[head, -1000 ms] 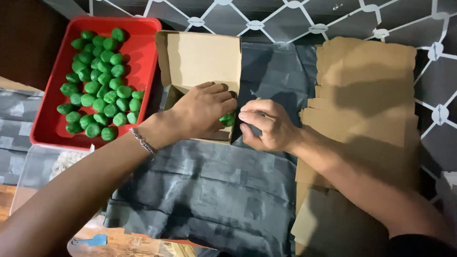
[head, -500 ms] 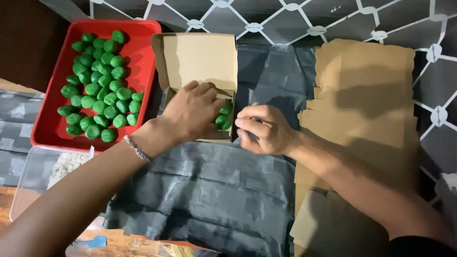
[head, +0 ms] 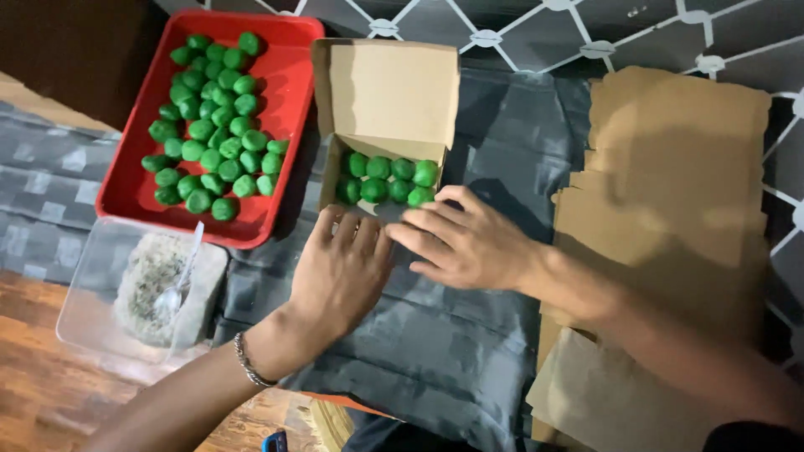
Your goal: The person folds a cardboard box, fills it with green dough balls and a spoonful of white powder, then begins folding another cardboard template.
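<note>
Both grips spread flat, holding nothing: left hand (head: 342, 269) and right hand (head: 459, 243) rest at near edge of box (head: 385, 92). Green balls (head: 387, 178) sit just ahead of fingertips, row running L-R; right hand closer.

Two hands in shot: left hand (head: 343, 272), right hand (head: 465, 243). One bracelet (head: 245, 362) on left wrist. One open cardboard box (head: 392, 88); seven green balls (head: 383, 178) showing inside, two rows, more possibly hidden behind fingers. One red tray (head: 285, 92), roughly thirty-five green balls (head: 213, 134) on it, bunched, exact count hard. One clear tub (head: 92, 293), one spoon (head: 173, 295) in it. One stack of flat cardboard sheets (head: 678, 184), several, count unclear.
</note>
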